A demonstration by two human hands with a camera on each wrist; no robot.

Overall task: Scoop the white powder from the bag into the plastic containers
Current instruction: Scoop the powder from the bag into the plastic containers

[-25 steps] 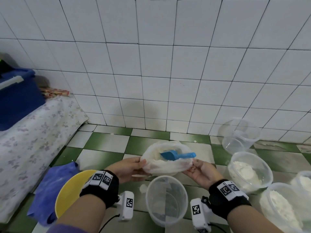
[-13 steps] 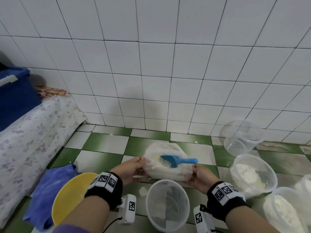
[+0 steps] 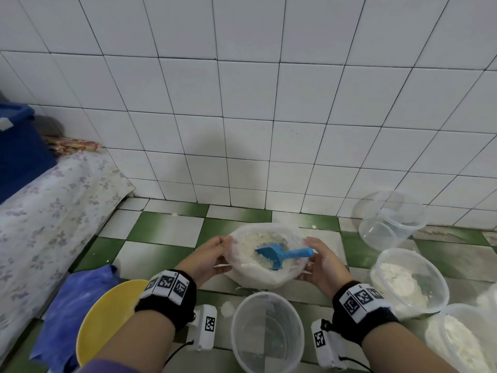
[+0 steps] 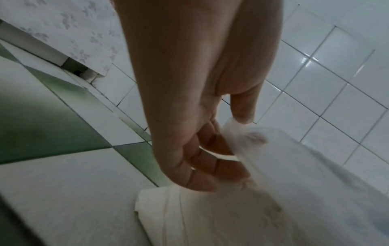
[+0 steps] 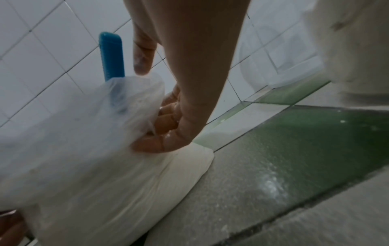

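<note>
Head view only: blue scoop (image 3: 279, 255) lying in bag (image 3: 265, 275) of white powder (image 3: 258, 242), empty clear container (image 3: 266, 329) nearer than both wrists, filled containers (image 3: 408, 281) outside right fingers. Wrist views only: left hand (image 4: 189, 133) fingers curled, pinching bag rim against thumb; right hand (image 5: 179, 103) fingers curled on opposite rim, thumb raised beside scoop handle. Wristbands with square coded markers, no readable text.

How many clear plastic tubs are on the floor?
4, maybe another cut off at right: empty tub nearest, tipped tub by wall, powder-filled tub, another filled tub lower right.
</note>
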